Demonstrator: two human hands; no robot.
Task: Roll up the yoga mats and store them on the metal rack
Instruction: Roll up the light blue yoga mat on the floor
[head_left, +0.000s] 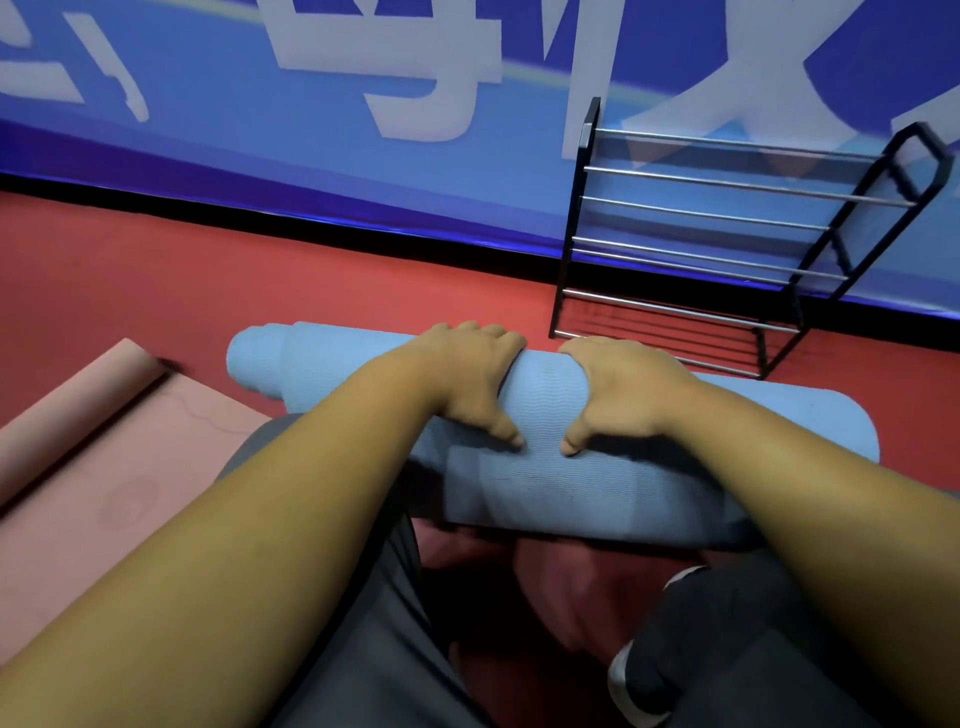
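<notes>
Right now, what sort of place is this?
Probably a gym or sports hall: red sports floor, blue banner wall with large white characters, a rolled blue yoga mat, a pink mat and a metal rack.

The red floor (156, 270) carries a partly rolled pink mat (104, 467) at 9 o'clock and a black metal rack (706, 257) standing at 2 o'clock.

A single wide-angle view is given, taken from the person's head and aimed forward and steeply down. The left hand (467, 379) and right hand (618, 389) are seen close, near mid-frame, on the blue mat (545, 483). The metal rack (727, 183) and the blue wall (260, 130) are caught farther off, tilted, along the top.
</notes>
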